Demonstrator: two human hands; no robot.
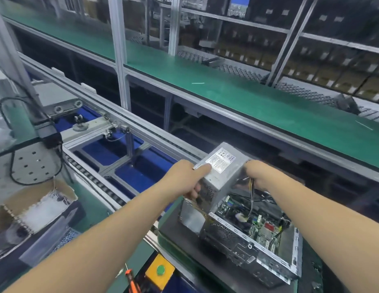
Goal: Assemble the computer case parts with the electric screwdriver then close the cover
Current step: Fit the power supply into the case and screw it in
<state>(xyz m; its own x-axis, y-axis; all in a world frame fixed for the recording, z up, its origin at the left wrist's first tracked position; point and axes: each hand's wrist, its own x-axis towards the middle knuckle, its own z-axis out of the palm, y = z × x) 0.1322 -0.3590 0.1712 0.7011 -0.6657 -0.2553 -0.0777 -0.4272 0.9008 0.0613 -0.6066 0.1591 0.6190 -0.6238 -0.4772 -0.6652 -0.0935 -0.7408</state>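
Nearest me, both forearms reach out: the left hand [189, 176] and right hand [259, 173] each grip the power supply [221, 170], lifted over the open computer case [247, 235] on the worktop [175, 231]. Screwing and cover-closing look undone.

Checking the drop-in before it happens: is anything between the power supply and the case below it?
Yes. Loose cables hang from the power supply by the right hand and trail into the open case, across the board. The left hand grips its near end.
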